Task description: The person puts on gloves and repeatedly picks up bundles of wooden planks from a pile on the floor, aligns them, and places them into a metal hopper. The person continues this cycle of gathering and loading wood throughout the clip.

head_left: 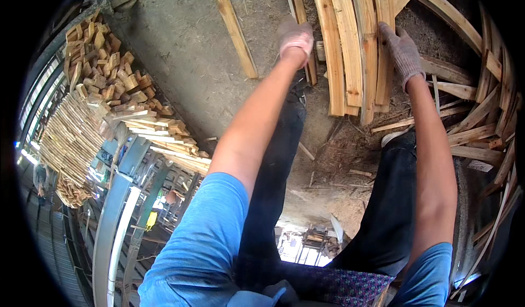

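My left hand (295, 38), in a pale knitted glove, is closed around a narrow wooden plank (310, 71). The plank runs out beyond the hand at the far side, and its near end lies by my shoe. My right hand (402, 53), gloved too, grips the right edge of a long wooden board (385, 72), the thumb side over its top; the other fingers are partly hidden. That board lies side by side with several slightly curved boards (345, 44) in a stack between my hands.
A single plank (235, 31) lies on the dirt floor (175, 39) to the left. Farther left rises a heap of short wood blocks (104, 61) beside stacked strips (71, 137) and metal beams (131, 159). Curved offcuts (481, 115) pile up at right. Bark scraps litter the floor between my legs.
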Demonstrator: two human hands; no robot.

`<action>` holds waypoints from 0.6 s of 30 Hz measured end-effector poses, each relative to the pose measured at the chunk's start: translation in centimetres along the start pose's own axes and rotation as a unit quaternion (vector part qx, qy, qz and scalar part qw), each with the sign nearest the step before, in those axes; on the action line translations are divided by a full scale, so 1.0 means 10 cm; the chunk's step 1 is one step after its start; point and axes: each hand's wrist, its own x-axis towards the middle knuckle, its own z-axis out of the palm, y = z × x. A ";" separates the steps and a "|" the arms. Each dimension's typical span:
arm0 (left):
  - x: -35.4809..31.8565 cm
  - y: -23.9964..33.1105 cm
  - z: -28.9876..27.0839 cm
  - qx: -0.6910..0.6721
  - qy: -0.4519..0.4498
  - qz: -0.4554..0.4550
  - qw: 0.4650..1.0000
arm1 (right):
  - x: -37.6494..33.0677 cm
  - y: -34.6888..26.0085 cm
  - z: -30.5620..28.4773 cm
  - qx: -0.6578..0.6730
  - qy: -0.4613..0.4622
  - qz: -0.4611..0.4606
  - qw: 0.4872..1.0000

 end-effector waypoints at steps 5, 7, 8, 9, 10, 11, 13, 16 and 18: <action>0.04 -0.27 -0.29 -0.198 -0.155 0.069 0.966 | 0.08 0.12 0.02 0.008 0.032 0.020 0.999; 0.03 -0.28 -0.38 -0.367 -0.252 0.021 0.895 | 0.05 0.05 0.00 0.040 0.012 0.029 0.999; 0.01 -0.29 -0.41 -0.390 -0.256 0.024 0.884 | 0.04 0.01 -0.02 0.039 -0.002 0.023 0.999; -0.05 -0.29 -0.43 -0.413 -0.261 0.026 0.872 | 0.02 0.00 -0.03 0.036 -0.016 0.018 0.999; -0.10 -0.27 -0.46 -0.436 -0.266 0.027 0.859 | 0.00 -0.02 -0.05 0.033 -0.030 0.013 0.999; -0.10 -0.24 -0.48 -0.445 -0.278 0.025 0.851 | -0.01 -0.03 -0.08 0.028 -0.023 0.005 0.999; -0.08 -0.27 -0.48 -0.450 -0.278 0.031 0.848 | 0.00 -0.08 -0.07 0.022 -0.007 -0.015 1.000; -0.10 -0.37 -0.46 -0.421 -0.248 0.091 0.868 | -0.04 -0.07 -0.06 0.004 0.007 -0.010 1.000; -0.07 -0.40 -0.52 -0.374 -0.220 0.052 0.899 | -0.05 -0.04 -0.08 0.014 -0.008 0.001 1.000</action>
